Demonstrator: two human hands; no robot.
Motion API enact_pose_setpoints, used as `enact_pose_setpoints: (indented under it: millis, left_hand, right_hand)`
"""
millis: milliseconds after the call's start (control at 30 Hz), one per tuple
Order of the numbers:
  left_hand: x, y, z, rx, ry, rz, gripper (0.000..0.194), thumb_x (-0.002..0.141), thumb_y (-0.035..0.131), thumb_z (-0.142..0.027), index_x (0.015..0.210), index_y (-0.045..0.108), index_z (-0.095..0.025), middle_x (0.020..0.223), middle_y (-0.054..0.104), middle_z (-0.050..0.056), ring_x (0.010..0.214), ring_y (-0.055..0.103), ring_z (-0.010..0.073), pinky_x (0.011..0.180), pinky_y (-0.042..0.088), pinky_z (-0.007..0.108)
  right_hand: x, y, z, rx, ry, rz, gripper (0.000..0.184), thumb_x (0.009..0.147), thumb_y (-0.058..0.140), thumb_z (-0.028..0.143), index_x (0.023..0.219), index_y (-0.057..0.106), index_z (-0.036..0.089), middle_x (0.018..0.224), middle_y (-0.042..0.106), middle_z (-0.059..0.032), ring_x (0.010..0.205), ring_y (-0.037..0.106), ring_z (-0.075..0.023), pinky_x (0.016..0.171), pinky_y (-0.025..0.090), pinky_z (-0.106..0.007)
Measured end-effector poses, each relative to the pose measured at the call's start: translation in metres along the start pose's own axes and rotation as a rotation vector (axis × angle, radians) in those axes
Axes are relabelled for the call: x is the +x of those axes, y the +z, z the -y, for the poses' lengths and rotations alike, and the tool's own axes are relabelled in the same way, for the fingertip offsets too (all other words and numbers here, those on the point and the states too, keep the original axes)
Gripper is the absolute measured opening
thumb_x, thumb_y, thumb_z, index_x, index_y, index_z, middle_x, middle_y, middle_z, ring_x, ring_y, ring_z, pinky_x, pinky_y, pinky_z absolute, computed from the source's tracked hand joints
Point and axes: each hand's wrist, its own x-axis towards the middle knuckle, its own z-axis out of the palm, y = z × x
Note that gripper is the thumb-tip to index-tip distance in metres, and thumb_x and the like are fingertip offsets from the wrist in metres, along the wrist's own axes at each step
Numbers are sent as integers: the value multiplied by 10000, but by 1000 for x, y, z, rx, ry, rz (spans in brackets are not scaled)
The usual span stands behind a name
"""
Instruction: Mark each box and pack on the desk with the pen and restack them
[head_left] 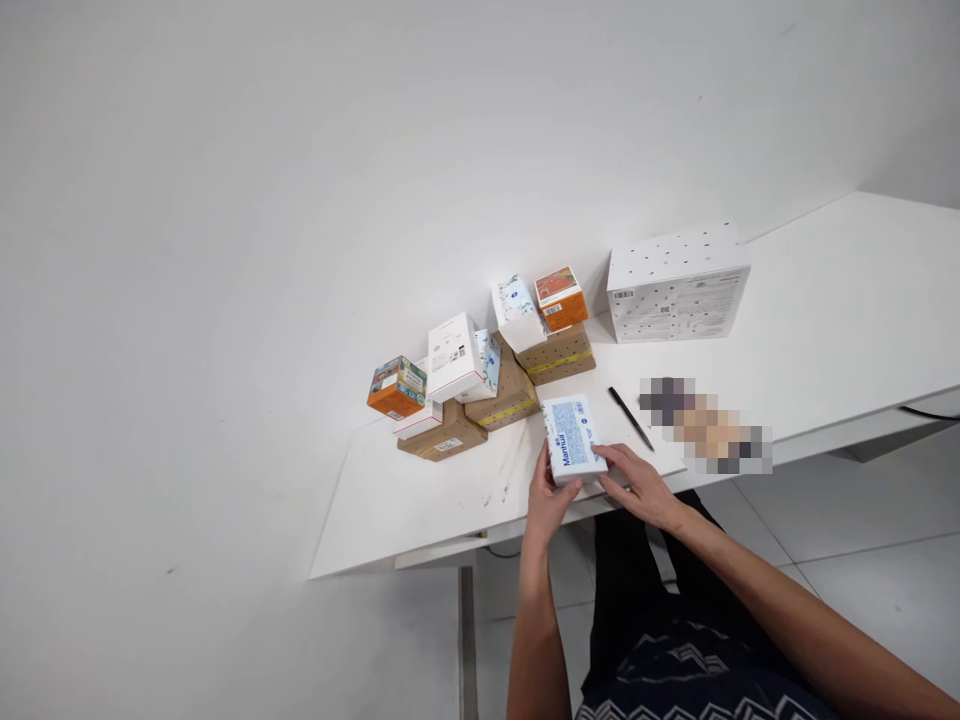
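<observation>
A small white box with blue print (572, 437) lies near the front edge of the white table (825, 330). My left hand (546, 500) grips its near left corner with fingers curled against it. My right hand (637, 487) holds its near right side, fingers bent along the edge. A black pen (630, 417) lies just right of the box.
Behind the box stand several small cartons: brown boxes (510, 395), white ones (454, 357), an orange and green one (397, 387) and an orange one (561, 297). A larger white dotted box (677, 283) stands at the back right. A blurred patch (705, 425) lies right of the pen.
</observation>
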Motion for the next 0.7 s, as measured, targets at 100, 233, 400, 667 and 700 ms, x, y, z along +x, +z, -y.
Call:
enact_pose_setpoints:
  millis: [100, 233, 400, 667, 700]
  left_hand:
    - [0, 1, -2, 7, -7, 6, 904, 685, 746, -408, 1437, 271, -248, 1457, 394, 96, 1311, 408, 288, 1059, 388, 413]
    - [-1, 2, -3, 11, -4, 8, 895, 699, 737, -390, 1441, 259, -244, 1463, 384, 101, 1311, 409, 281, 1062, 386, 413]
    - [-2, 3, -6, 34, 2, -7, 907, 688, 742, -397, 1442, 264, -236, 1437, 417, 120, 1293, 430, 289, 1050, 397, 435]
    - [-13, 9, 0, -6, 60, -114, 874, 722, 704, -422, 1443, 235, -264, 1456, 380, 120, 1293, 432, 283, 1055, 385, 421]
    - [-16, 11, 0, -19, 77, -127, 862, 740, 685, -417, 1447, 215, -268, 1462, 368, 120, 1294, 432, 279, 1051, 388, 418]
  right_hand:
    - [1, 1, 2, -4, 12, -23, 405, 905, 454, 354, 1302, 404, 288, 1092, 523, -82, 932, 575, -199, 656, 535, -295]
    - [6, 0, 7, -114, 14, 6, 508, 900, 450, 349, 1392, 342, 280, 1073, 517, -83, 790, 593, -175, 665, 527, -323]
    - [12, -1, 12, -250, -14, 45, 486, 894, 445, 345, 1374, 424, 265, 1042, 500, -91, 682, 572, -157, 668, 514, -347]
    - [8, 0, 13, -88, -20, 29, 486, 900, 444, 319, 1381, 391, 281, 1071, 550, -97, 950, 584, -221, 810, 517, -384]
    - [7, 1, 12, -82, -28, 22, 486, 897, 446, 311, 1379, 394, 280, 1102, 546, -102, 999, 569, -230, 833, 513, -393]
